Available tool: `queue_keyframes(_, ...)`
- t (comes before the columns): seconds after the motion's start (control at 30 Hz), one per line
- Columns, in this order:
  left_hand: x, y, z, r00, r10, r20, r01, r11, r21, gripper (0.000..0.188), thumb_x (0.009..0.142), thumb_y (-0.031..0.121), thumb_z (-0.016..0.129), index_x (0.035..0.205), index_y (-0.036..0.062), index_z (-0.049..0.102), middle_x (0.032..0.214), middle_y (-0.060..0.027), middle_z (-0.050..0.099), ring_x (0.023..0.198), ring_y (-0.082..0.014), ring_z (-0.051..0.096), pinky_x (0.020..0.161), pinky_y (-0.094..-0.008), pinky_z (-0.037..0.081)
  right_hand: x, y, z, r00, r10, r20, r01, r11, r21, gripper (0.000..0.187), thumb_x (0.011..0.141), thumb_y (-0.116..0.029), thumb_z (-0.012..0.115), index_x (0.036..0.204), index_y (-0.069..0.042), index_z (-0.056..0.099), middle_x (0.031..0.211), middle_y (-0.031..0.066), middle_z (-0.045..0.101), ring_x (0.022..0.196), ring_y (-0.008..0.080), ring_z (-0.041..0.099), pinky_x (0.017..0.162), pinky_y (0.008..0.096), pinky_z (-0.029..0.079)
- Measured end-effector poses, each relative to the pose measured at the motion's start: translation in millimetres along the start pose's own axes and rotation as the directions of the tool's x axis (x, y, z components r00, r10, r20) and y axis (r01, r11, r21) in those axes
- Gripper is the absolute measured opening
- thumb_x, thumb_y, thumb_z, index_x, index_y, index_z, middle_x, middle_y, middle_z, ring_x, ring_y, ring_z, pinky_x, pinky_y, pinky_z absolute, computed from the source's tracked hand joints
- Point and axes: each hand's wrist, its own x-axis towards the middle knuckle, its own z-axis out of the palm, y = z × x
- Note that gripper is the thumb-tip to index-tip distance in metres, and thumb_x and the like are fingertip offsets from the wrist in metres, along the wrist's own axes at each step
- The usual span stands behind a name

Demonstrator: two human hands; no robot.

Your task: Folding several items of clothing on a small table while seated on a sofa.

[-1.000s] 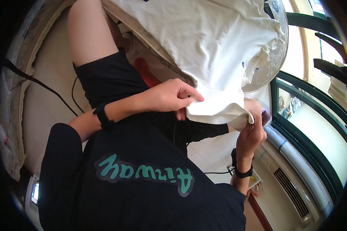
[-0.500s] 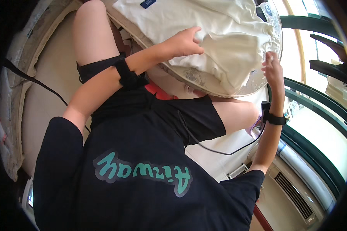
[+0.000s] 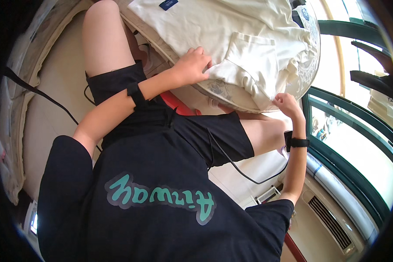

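A cream-white shirt [image 3: 196,24] with a navy label lies spread and wrinkled over a round table [image 3: 225,91] with a pale patterned cover. On the shirt's near edge, my left hand [image 3: 191,66] pinches the fabric between thumb and fingers. Farther right, my right hand [image 3: 288,105] is closed on a pointed corner of the same shirt at the table's near rim. Between the hands, a section of cloth lies turned over, with a straight seamed edge at its top. The far end of the shirt runs out of view.
Beyond the table at right is a window with a dark green frame [image 3: 351,120]. A beige unit with a slatted vent [image 3: 329,222] stands at lower right. A cushioned, plastic-covered edge [image 3: 30,87] curves along the left. Under the table, something red [image 3: 179,105] shows near my legs.
My right hand has come down and left from the table's right side and closed on the shirt's corner. My left hand has moved left and down to its near edge. The cloth between them is turned over.
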Motion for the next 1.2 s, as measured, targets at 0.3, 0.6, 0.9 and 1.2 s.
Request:
queue_keyframes(0.3,-10.5,3.1,-2.8,0.986,0.144,0.080,-0.145,0.989,0.012,0.021,0.061,0.013,0.070,0.078,0.0098,0.059,0.095,-0.0100,0.049,0.094,-0.0315,0.046,0.082,-0.0401,0.041,11.7,57.6,-12.3,0.889,0.282,0.360,-0.262,0.959,-0.105,0.021,0.068,-0.020,0.068,0.076,-0.001,0.069,0.062,0.0086,0.064,0.053,0.0167,0.061,0.052,0.0286,0.050)
queue_keyframes(0.6,-14.2,-6.9,-0.7,0.968,0.221,0.123,-0.232,0.968,0.091,0.027,0.060,0.013,0.071,0.081,0.0113,0.054,0.100,-0.0089,0.044,0.096,-0.0297,0.044,0.083,-0.0403,0.038,37.5,87.9,-29.2,0.967,0.238,-0.088,-0.247,0.962,-0.118,0.069,0.064,-0.021,0.076,0.124,-0.004,0.050,0.107,0.0241,0.062,0.103,0.0330,0.059,0.089,0.0369,0.046)
queue_keyframes(0.9,-10.5,-12.5,-2.3,0.937,0.225,0.266,-0.262,0.959,0.111,0.034,0.065,0.017,0.068,0.094,0.0122,0.051,0.106,-0.0101,0.042,0.104,-0.0315,0.039,0.088,-0.0442,0.035,63.1,42.4,-46.5,0.928,0.172,-0.329,-0.247,0.948,-0.201,0.041,0.076,-0.011,0.061,0.115,-0.005,0.049,0.097,0.0273,0.062,0.098,0.0419,0.058,0.082,0.0475,0.047)
queue_keyframes(1.2,-11.6,-14.2,-1.7,0.932,0.225,0.285,-0.264,0.958,0.109,0.036,0.066,0.017,0.066,0.098,0.0126,0.049,0.108,-0.0106,0.040,0.105,-0.0323,0.038,0.091,-0.0441,0.034,52.7,164.7,-63.6,0.786,0.144,-0.601,-0.389,0.871,-0.300,0.021,0.078,-0.011,0.051,0.092,0.003,0.058,0.086,0.0288,0.062,0.081,0.0419,0.063,0.073,0.0481,0.051)
